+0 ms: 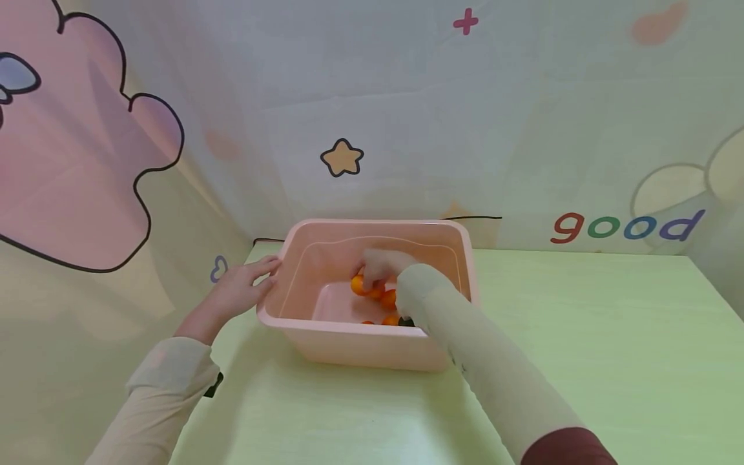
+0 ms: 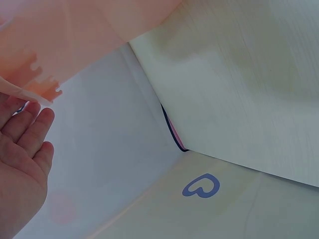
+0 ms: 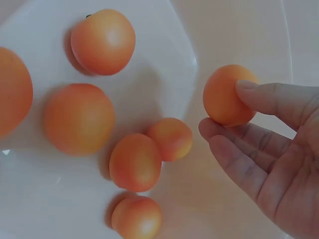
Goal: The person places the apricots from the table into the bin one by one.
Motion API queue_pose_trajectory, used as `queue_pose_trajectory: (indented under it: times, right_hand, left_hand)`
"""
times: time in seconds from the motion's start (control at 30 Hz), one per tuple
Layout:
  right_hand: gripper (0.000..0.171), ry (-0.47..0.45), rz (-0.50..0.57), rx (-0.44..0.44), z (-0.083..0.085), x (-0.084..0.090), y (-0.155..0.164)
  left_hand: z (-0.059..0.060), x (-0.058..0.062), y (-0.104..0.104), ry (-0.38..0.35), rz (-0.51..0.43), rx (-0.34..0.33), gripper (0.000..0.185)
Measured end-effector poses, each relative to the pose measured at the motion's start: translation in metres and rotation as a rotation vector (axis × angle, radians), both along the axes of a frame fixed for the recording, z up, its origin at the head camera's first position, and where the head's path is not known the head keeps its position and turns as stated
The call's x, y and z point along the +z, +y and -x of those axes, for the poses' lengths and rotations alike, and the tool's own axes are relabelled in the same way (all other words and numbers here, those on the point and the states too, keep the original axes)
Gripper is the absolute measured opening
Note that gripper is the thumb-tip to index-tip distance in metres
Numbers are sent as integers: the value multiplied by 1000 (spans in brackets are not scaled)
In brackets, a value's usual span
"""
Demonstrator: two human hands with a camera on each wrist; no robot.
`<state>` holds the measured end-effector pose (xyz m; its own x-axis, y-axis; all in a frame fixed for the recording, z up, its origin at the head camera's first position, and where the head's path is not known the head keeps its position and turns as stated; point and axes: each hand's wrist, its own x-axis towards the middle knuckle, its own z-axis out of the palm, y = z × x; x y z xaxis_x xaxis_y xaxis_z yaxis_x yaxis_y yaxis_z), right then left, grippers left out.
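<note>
A pink plastic tub stands on the table, holding several smooth, round orange fruits. My right hand reaches down into it and pinches one orange fruit between thumb and fingers. Loose orange fruits of different sizes lie on the tub's floor beside that hand in the right wrist view. With fairly straight fingers, my left hand touches the tub's left rim. In the left wrist view its fingertips sit right at the rim's underside, and its thumb is hidden.
The pale green table reaches out to the right and in front of the tub. A printed cloth hangs close behind it and along the left side. Something dark green shows inside the tub's near wall, partly covered by the right sleeve.
</note>
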<state>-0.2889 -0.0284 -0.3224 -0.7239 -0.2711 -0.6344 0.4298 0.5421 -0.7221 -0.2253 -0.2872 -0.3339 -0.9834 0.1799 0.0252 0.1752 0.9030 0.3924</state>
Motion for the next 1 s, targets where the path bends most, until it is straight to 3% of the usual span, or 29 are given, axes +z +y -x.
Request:
queue_pose_trajectory:
  times: [0.1, 0.33, 0.73, 0.83, 0.93, 1.0]
  right_hand:
    - [28, 25, -2, 25, 0, -1, -2]
    - [36, -8, 5, -54, -18, 22, -1]
    - [40, 69, -59, 143, -15, 36, 8]
    - [39, 84, -77, 169, -7, 35, 13]
    - [40, 113, -84, 238, 11, 22, 18]
    - [42, 178, -105, 349, 28, 12, 20]
  left_hand:
    - [0, 0, 0, 1, -3, 2, 46]
    - [1, -2, 0, 27, 11, -9, 45]
    - [0, -2, -1, 30, 3, -9, 44]
    - [1, -2, -1, 31, 2, -13, 44]
    - [1, -2, -2, 34, 6, -20, 44]
    - [2, -3, -2, 32, 9, -20, 44]
